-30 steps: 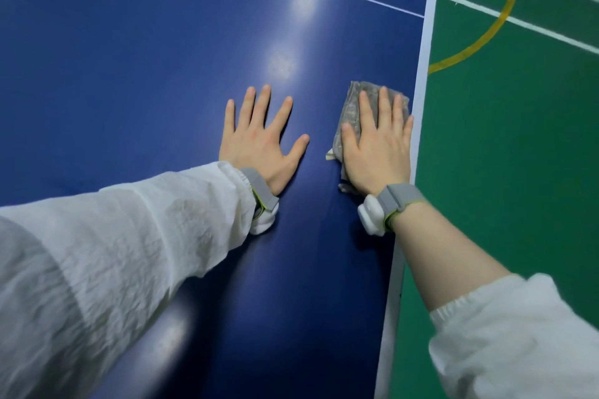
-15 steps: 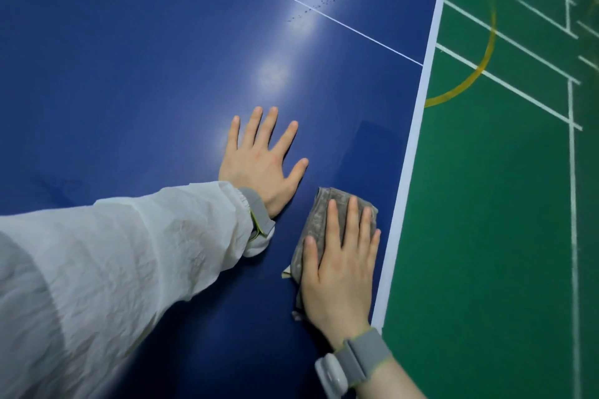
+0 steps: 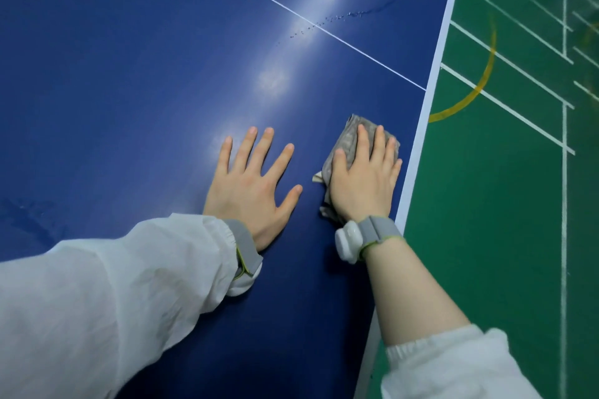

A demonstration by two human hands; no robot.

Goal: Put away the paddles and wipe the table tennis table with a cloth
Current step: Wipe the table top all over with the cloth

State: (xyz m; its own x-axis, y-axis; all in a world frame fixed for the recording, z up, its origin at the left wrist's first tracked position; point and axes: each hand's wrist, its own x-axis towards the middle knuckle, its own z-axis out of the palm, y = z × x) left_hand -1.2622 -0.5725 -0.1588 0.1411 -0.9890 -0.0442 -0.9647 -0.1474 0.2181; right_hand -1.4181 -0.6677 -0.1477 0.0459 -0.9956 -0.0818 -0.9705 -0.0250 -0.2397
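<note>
Cloth (image 3: pixel 348 136) lies under my flat right hand (image 3: pixel 363 181), beside the table's white edge (image 3: pixel 418 136); droplets (image 3: pixel 324 23) lie farther ahead.

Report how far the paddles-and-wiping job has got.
Done, apparently: no paddles lie on the visible part of the blue table. In hand: the right hand presses a grey cloth flat near the white side edge, while the left hand rests flat beside it. Left: a trail of droplets beyond the hands, across the white centre line, is not yet wiped.

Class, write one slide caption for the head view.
Right hand presses grey cloth on blue table; left hand flat.
</note>
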